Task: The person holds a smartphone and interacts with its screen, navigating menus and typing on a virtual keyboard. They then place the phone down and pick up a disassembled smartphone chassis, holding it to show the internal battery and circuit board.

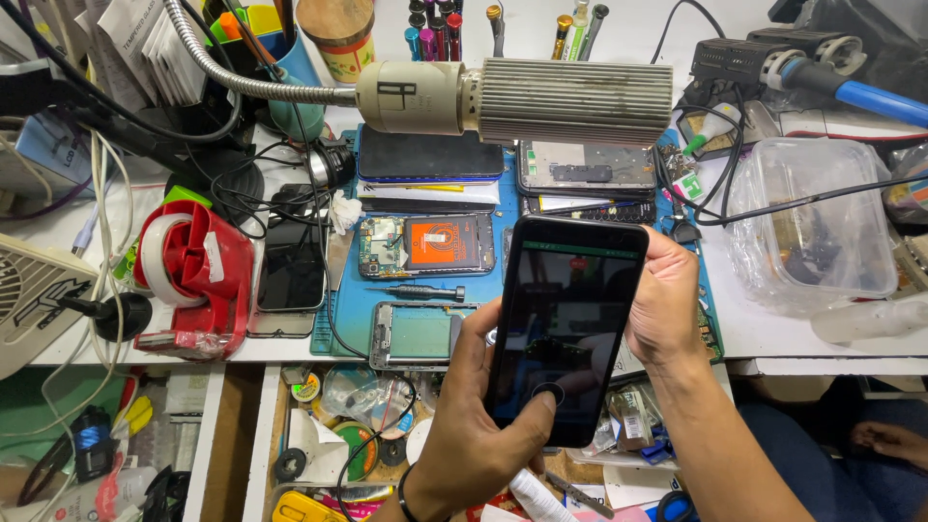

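Observation:
A black smartphone (565, 324) with a dark screen is held upright in the middle of the head view, above the desk's front edge. My left hand (474, 425) grips its lower left side, and the thumb rests on the round button at the bottom of the screen. My right hand (665, 304) holds the phone's right edge, fingers wrapped behind it. Just behind the phone, an opened phone with an orange battery (430, 244) and a screwdriver (420, 291) lie on a blue work mat (350, 314).
A gooseneck lamp head (527, 100) hangs over the mat. A red tape dispenser (198, 275) and a dark phone (292, 273) lie to the left, a clear plastic box (817, 217) to the right. An open drawer (358, 425) of small parts sits below.

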